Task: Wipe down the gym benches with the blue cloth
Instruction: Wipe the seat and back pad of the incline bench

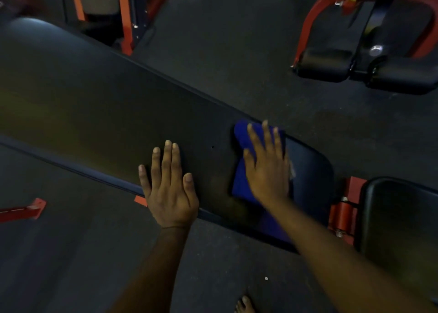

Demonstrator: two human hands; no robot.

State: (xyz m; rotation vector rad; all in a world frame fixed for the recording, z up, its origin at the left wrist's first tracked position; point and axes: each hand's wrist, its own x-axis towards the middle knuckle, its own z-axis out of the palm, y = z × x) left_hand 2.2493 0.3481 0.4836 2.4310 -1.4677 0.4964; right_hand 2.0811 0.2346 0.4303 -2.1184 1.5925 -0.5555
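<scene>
The folded blue cloth, soft and nappy, lies near the lower-right end of the long black padded vinyl surface, pressed flat under the right hand, whose fingers are straight, not gripping. The left hand rests released, palm down, on the smooth matte pad beside it. Wiping seems underway at this rounded end; the stretch toward upper left and the red-framed black bench at upper right likely remain.

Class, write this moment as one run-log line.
phase: wipe | right hand presses blue cloth on bench pad | left hand flat on bench pad
</scene>
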